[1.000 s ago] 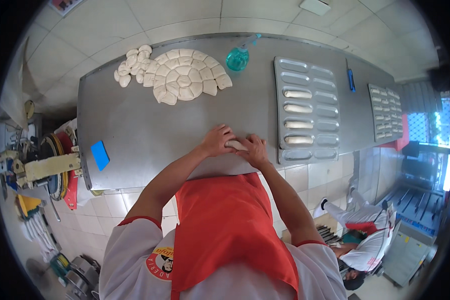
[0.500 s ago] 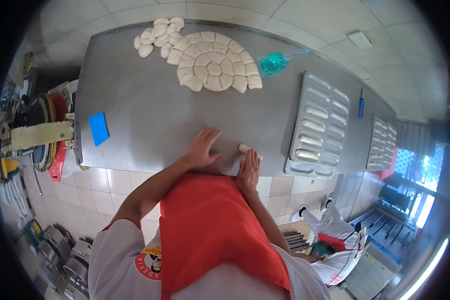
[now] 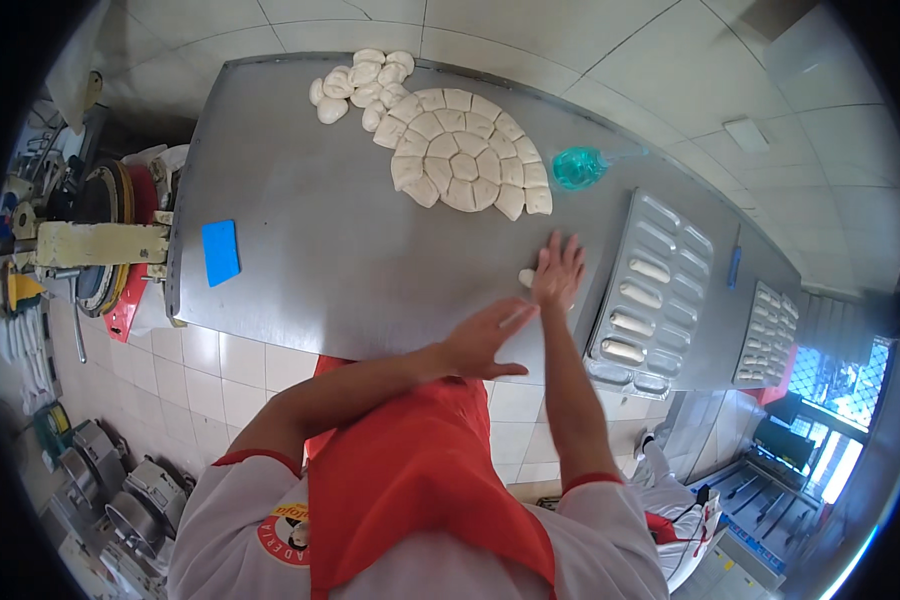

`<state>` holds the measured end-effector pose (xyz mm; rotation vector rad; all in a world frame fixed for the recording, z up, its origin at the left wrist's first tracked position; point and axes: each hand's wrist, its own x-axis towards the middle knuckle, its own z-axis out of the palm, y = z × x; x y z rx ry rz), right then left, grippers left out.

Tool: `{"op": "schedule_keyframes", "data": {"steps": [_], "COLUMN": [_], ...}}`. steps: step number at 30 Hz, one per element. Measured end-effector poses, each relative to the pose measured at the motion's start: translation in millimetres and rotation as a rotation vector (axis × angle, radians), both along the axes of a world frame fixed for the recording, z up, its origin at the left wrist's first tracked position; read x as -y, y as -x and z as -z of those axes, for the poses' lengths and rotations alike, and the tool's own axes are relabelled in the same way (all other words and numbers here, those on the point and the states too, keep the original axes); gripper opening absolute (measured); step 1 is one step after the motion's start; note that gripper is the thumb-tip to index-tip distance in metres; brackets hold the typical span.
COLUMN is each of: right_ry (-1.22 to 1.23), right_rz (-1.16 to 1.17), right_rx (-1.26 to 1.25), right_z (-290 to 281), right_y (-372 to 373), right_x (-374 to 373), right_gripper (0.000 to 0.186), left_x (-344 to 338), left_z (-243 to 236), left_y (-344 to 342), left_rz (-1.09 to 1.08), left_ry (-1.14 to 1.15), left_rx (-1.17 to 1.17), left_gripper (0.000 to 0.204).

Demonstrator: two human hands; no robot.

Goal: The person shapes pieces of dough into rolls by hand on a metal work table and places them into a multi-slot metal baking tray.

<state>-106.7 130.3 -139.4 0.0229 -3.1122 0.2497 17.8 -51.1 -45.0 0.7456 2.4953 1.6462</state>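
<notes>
On the steel table (image 3: 320, 260), my right hand (image 3: 557, 272) lies flat, fingers stretched, over a small pale dough piece (image 3: 525, 278), whose end pokes out on its left. Just below it, my left hand (image 3: 480, 340) hovers near the front edge, open and holding nothing, thumb spread. To the right rests a moulded metal tray (image 3: 662, 215) with several dough rolls (image 3: 640, 295) in its left column. Farther forward lie a cut dough slab (image 3: 465, 165) in wedges and a cluster of round dough pieces (image 3: 365, 75).
A green spray bottle (image 3: 580, 168), a blue scraper (image 3: 220, 253), a blue-handled tool (image 3: 736, 258) and a smaller filled tray (image 3: 765, 330) are on the table. Machinery (image 3: 100, 243) stands beyond the left end. A co-worker (image 3: 670, 510) in white is low at right.
My right hand has gone forward onto the dough piece, which both hands gripped a second ago. My left hand has let go and moved back and right. The view has shifted.
</notes>
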Motion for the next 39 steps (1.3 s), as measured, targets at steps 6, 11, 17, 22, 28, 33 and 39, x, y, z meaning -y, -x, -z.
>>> {"op": "schedule_keyframes", "data": {"steps": [6, 11, 17, 22, 28, 33, 39], "right_ry": [-0.048, -0.195, -0.173, -0.217, 0.073, -0.090, -0.032], "right_rz": [-0.140, -0.067, -0.105, -0.124, -0.124, -0.187, -0.200], "right_rx": [-0.055, 0.003, 0.014, 0.039, 0.211, 0.297, 0.173], "right_z": [53.4, 11.6, -13.5, 22.4, 20.5, 8.6, -12.7], "right_y": [-155.4, -113.6, 20.2, 67.0, -65.0, -12.5, 33.1], "right_x": [-14.0, 3.0, -16.3, -36.6, -27.8, -40.6, -47.6], "right_gripper": [0.054, 0.055, 0.055, 0.060, 0.062, 0.065, 0.071], "left_x": [-55.6, -81.7, -111.0, -120.6, -108.5, -115.2, -116.5], "left_z": [51.7, 76.0, 80.7, 83.3, 82.6, 77.4, 83.1], "left_y": [-22.3, 18.1, 140.4, 188.6, 51.1, 110.0, 159.6], "left_rz": [0.219, 0.005, -0.153, -0.282, -0.198, -0.174, -0.308], "left_ry": [-0.149, -0.180, -0.009, 0.093, 0.226, 0.355, 0.322], "left_rx": [0.079, -0.033, -0.124, -0.083, 0.059, -0.050, 0.003], "left_gripper": [0.093, 0.085, 0.061, 0.066, 0.083, 0.083, 0.080]}}
